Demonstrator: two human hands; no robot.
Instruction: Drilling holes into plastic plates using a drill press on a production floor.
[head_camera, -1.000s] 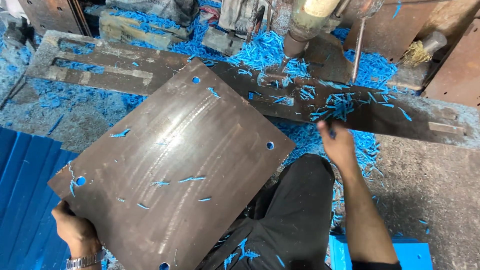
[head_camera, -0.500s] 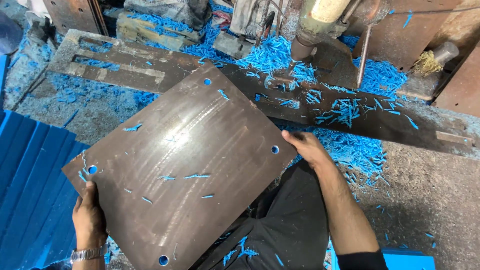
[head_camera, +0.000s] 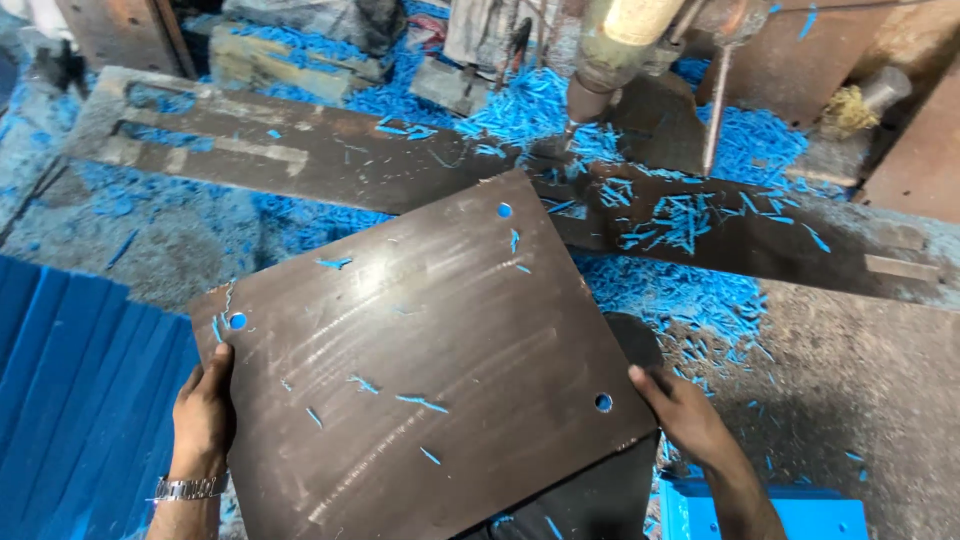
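While my left hand (head_camera: 205, 410) and right hand (head_camera: 690, 415) clamp the drilled steel plate (head_camera: 420, 350) by opposite edges at lower centre, I judge positioning under the drill (head_camera: 590, 90) demands level carrying.

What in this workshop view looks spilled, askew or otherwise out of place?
Blue shavings lie scattered over the workbench, heaped thickest around the drill, and a few cling to the dark metal plate. The left hand and right hand hold that plate tilted, askew to the bench.
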